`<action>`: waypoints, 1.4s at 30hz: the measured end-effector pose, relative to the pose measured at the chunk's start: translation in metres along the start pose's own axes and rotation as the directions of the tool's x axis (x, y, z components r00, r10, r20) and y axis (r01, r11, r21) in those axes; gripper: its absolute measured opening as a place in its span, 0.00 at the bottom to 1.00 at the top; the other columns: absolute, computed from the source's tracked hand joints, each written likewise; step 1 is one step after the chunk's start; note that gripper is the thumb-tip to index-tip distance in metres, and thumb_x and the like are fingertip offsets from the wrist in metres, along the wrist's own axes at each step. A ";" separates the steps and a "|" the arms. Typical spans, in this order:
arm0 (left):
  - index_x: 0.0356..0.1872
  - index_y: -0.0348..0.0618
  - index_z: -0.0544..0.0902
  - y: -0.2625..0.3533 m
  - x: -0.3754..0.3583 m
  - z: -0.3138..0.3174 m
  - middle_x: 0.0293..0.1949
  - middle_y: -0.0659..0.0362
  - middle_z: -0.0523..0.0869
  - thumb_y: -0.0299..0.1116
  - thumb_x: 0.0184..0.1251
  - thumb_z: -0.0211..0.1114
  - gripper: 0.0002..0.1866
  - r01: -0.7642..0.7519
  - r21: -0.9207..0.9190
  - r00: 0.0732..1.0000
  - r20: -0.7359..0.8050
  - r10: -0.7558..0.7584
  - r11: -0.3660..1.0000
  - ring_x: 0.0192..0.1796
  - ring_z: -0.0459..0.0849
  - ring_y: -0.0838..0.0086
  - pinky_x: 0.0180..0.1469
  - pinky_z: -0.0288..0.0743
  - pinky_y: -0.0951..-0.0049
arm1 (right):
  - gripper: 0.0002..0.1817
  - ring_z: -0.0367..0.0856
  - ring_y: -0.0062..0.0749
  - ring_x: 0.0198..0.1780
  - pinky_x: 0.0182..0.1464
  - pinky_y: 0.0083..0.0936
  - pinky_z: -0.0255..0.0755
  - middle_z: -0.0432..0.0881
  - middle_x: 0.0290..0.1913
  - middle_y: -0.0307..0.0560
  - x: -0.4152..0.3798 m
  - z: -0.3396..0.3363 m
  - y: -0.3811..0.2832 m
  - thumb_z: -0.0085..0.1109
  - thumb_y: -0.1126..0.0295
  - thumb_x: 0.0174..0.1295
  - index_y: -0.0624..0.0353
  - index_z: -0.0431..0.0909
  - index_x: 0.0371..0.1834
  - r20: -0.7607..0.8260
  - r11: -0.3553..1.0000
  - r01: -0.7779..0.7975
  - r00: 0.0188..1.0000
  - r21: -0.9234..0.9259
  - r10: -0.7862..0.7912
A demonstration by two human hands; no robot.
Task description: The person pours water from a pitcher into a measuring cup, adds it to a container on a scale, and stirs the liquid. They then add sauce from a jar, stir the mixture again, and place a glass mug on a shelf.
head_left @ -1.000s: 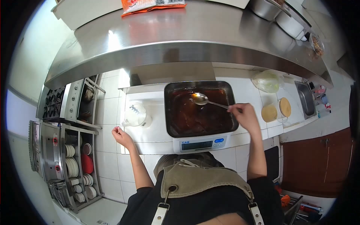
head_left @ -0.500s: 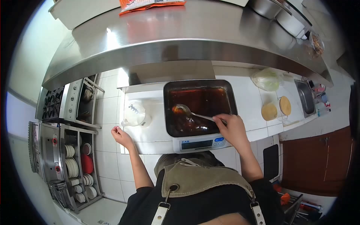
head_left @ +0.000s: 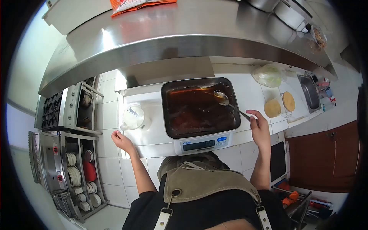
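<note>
A dark rectangular tray of brown liquid rests on a white CAS digital scale. My right hand grips the handle of a metal spoon, whose bowl is in the tray at its upper right. At the counter's left part, my left hand is held with its fingers curled together; whether anything is between them is too small to tell. Just above it stands a clear measuring jug with markings on its side.
A steel shelf spans the top, with an orange packet and pots. Right on the counter are a bagged cabbage, round-lidded containers and a sink. A stove and plate rack stand left.
My right hand has moved right with the spoon, whose bowl went from the tray's left part to its upper right. The whole view has shifted slightly.
</note>
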State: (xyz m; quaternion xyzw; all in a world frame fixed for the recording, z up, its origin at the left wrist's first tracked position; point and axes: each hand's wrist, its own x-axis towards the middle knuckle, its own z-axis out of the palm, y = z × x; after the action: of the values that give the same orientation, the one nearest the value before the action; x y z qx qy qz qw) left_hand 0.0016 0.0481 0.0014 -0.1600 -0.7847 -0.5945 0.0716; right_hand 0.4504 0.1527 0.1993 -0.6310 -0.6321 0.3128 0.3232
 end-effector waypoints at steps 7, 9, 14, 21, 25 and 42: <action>0.38 0.31 0.73 -0.006 0.001 0.001 0.38 0.51 0.77 0.27 0.67 0.50 0.08 -0.018 -0.002 1.000 0.004 0.018 1.000 0.40 0.76 0.64 0.47 0.70 0.68 | 0.07 0.59 0.14 0.23 0.26 0.13 0.53 0.65 0.25 0.32 -0.043 0.022 0.003 0.42 0.72 0.65 0.58 0.72 0.38 0.303 0.786 -0.294 0.942 0.544 0.143; 0.38 0.31 0.73 -0.007 0.002 0.000 0.38 0.50 0.78 0.27 0.67 0.50 0.08 -0.008 0.014 1.000 0.010 0.008 1.000 0.40 0.77 0.63 0.47 0.71 0.67 | 0.06 0.61 0.15 0.26 0.30 0.13 0.56 0.65 0.25 0.32 -0.051 0.033 0.003 0.42 0.73 0.67 0.59 0.72 0.38 0.320 0.713 -0.325 0.936 0.621 0.148; 0.39 0.31 0.73 -0.003 0.000 0.000 0.38 0.50 0.78 0.27 0.67 0.50 0.08 -0.010 0.019 1.000 0.019 0.009 1.000 0.40 0.77 0.63 0.47 0.71 0.67 | 0.05 0.64 0.15 0.29 0.31 0.13 0.58 0.68 0.30 0.34 -0.051 0.035 -0.001 0.42 0.75 0.68 0.59 0.69 0.42 0.332 0.711 -0.256 0.943 0.655 0.034; 0.39 0.31 0.73 -0.010 0.002 0.000 0.38 0.50 0.77 0.26 0.66 0.50 0.08 -0.027 0.009 1.000 0.011 0.027 1.000 0.40 0.76 0.63 0.47 0.70 0.67 | 0.05 0.68 0.17 0.29 0.32 0.14 0.64 0.75 0.33 0.39 -0.044 0.027 0.005 0.44 0.76 0.68 0.58 0.67 0.44 0.379 0.848 -0.169 0.924 0.502 -0.040; 0.39 0.31 0.72 -0.007 0.000 -0.001 0.36 0.50 0.77 0.25 0.66 0.50 0.07 -0.015 0.001 1.000 0.014 0.015 1.000 0.39 0.75 0.63 0.46 0.70 0.67 | 0.09 0.67 0.18 0.23 0.28 0.16 0.64 0.76 0.25 0.39 -0.042 0.015 0.002 0.48 0.71 0.68 0.58 0.64 0.48 0.398 0.921 -0.153 0.917 0.357 -0.001; 0.38 0.32 0.71 -0.009 0.000 0.001 0.35 0.51 0.74 0.24 0.65 0.51 0.05 -0.011 -0.051 0.999 -0.034 0.009 0.999 0.38 0.74 0.61 0.46 0.69 0.66 | 0.17 0.67 0.17 0.30 0.33 0.17 0.63 0.68 0.26 0.35 0.121 -0.127 -0.245 0.58 0.64 0.61 0.60 0.70 0.48 -0.289 0.604 0.786 0.552 -0.132 -0.782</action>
State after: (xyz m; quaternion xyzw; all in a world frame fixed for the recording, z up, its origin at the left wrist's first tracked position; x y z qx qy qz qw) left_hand -0.0016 0.0467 -0.0067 -0.1557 -0.7671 -0.6166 0.0837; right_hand 0.4072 0.2705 0.4733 -0.3227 -0.7837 0.0342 0.5297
